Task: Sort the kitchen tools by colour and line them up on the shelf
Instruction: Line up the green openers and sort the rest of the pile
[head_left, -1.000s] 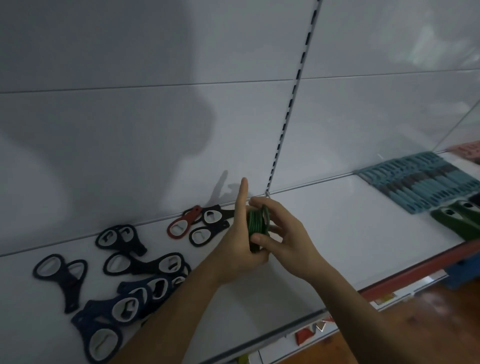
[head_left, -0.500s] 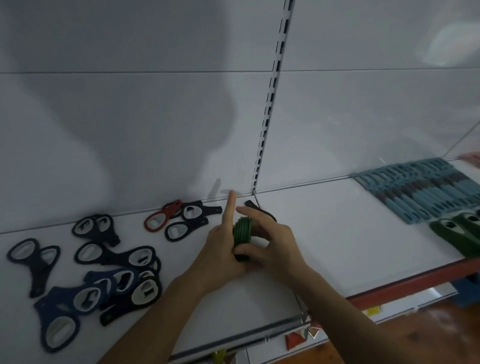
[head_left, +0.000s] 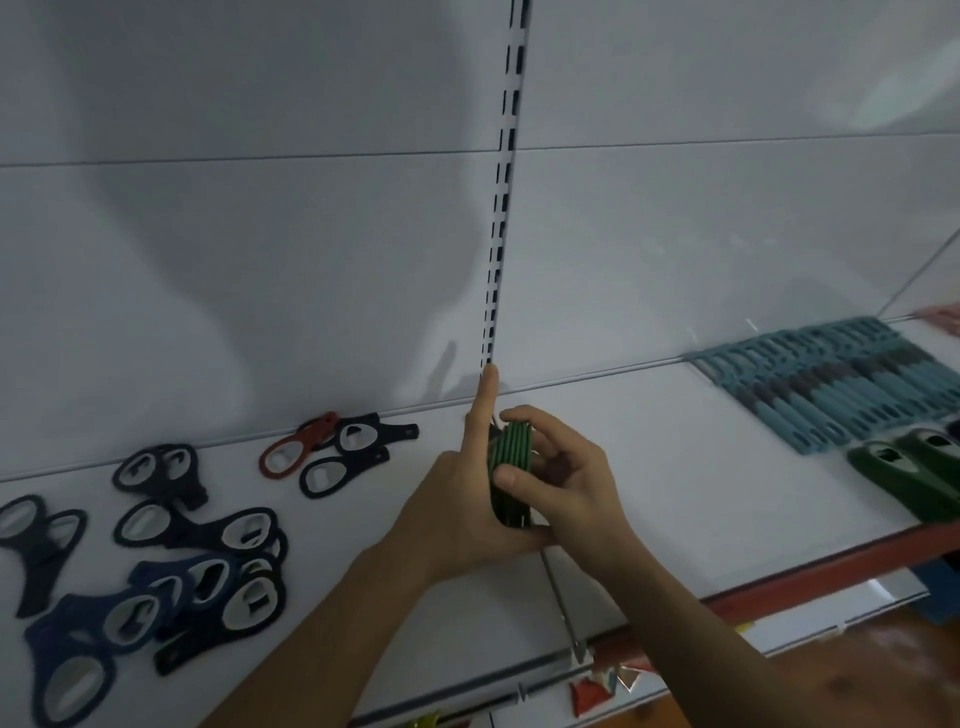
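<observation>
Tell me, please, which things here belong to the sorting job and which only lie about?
Part of the job: green stack, held by left hand and right hand; red opener; black openers; blue openers; teal row; dark green tools; shelf.
Just there: slotted upright; wooden floor.

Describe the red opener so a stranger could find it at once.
Find the slotted upright on the white back wall, then look left along the shelf. Against the wall's foot lies the red opener, beside two dark openers. It alone is red among them.

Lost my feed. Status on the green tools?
Gripping stack of flat green tools: left hand, right hand. Left index finger straight up. Nothing blocking.
</observation>
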